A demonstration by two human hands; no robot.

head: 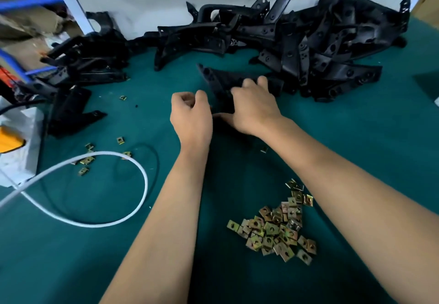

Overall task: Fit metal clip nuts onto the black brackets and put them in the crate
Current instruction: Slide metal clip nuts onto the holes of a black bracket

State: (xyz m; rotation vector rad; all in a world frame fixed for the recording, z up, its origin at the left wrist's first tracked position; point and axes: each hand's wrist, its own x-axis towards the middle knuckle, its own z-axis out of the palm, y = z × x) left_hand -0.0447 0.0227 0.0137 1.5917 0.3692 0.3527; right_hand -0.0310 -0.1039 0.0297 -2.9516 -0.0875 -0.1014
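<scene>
Right hand (255,111) gripping bracket (223,82) at twelve o'clock; left hand (191,113) curled, contents unseen. Best: steady bracket, slide clip nut squarely on.

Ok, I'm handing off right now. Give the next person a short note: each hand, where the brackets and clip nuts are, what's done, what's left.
Left hand: fingers curled at the near end of the bracket in work; whether it pinches a clip nut is hidden.
Right hand: holds that bracket down on the green mat.
Loose brackets are heaped along the back and at far left.
Main clip nut pile lies by the right forearm; a few strays sit near the white cable.
Done: cannot tell; no crate is in view.
Left: fit the nut on this bracket, crate it, work through the heap.
</scene>
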